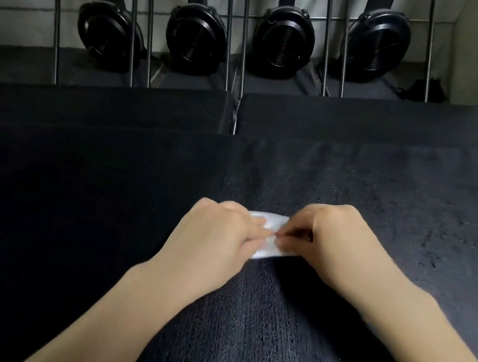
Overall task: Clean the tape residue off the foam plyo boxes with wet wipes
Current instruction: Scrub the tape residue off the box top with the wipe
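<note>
Both hands, left (215, 234), right (331, 245), pinching wet wipe (268, 243) above foam box (389, 191).

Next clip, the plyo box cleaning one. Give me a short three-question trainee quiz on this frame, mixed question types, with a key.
1. True or false: the left hand and the right hand both pinch the white wet wipe.
2. Multiple choice: where are the hands working? A) over the black foam plyo box top; B) on the metal rack; C) against the wall.
3. Fill in: behind the box, a row of ____ round black fan housings is visible.

Key: 1 true; 2 A; 3 four.
</note>
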{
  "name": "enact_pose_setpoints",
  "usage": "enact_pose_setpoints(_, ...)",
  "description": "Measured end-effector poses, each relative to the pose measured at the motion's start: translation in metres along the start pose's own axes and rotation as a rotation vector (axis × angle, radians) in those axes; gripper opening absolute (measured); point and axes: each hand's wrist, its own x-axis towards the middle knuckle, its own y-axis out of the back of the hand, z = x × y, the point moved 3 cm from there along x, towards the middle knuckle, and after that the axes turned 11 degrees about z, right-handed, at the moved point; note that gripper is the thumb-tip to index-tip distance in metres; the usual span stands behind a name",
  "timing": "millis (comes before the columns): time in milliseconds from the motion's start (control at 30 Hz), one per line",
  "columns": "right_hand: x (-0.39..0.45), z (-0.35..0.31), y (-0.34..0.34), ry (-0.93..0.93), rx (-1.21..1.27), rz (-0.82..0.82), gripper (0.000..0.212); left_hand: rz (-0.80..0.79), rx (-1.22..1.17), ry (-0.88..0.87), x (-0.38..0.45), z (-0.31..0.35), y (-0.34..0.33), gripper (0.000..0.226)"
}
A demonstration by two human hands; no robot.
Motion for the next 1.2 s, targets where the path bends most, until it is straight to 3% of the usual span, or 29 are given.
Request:
enact_pose_setpoints(67,0.007,0.002,-0.014,0.089,-0.012,0.146,0.001,0.078,0.018,0.011,0.009,-0.009,-0.006,0.031)
enact_pose_setpoints(167,0.014,0.003,-0.02,0.108,0.003,0.191,0.003,0.076,0.065,-0.014,0.013,-0.006,-0.011,0.034)
enact_pose_setpoints(233,0.013,0.0,-0.012,0.088,0.007,0.103,0.003,0.013,0.089,-0.031,0.009,0.002,-0.004,0.031)
enact_pose_setpoints(333,0.005,-0.005,0.004,0.002,-0.019,-0.162,0.004,-0.088,0.117,-0.087,-0.001,0.018,0.008,0.021)
enact_pose_setpoints(400,0.001,-0.004,0.007,-0.052,0.0,-0.234,0.007,-0.043,0.122,-0.135,-0.004,0.026,0.013,0.012)
enact_pose_setpoints(500,0.008,0.0,-0.002,-0.035,-0.01,-0.025,0.003,0.02,0.114,-0.126,0.004,0.011,-0.005,0.009)
enact_pose_setpoints(533,0.011,-0.002,-0.005,-0.002,-0.032,0.061,0.003,0.024,0.114,-0.104,0.006,0.006,-0.01,0.017)
enact_pose_setpoints(633,0.013,-0.004,-0.01,0.071,-0.016,0.195,0.027,0.083,0.085,-0.069,0.011,-0.003,-0.016,0.035)
enact_pose_setpoints(700,0.011,-0.004,-0.01,0.043,-0.161,0.163,0.005,0.081,0.094,-0.066,0.01,-0.004,-0.018,0.033)
enact_pose_setpoints(833,0.003,-0.005,-0.003,-0.007,-0.4,0.002,0.022,0.066,0.148,-0.078,0.007,0.003,-0.013,0.02)
enact_pose_setpoints(967,-0.005,-0.014,-0.007,0.099,-0.442,-0.08,0.034,-0.041,0.17,-0.104,0.0,0.01,-0.018,0.052)
enact_pose_setpoints(1067,-0.004,-0.01,-0.016,0.124,-0.411,-0.096,0.062,-0.075,0.126,-0.063,0.004,0.004,-0.018,0.063)
enact_pose_setpoints(1200,0.006,-0.009,-0.017,0.061,-0.366,-0.107,0.049,-0.138,0.078,0.014,0.013,-0.004,-0.022,0.049)
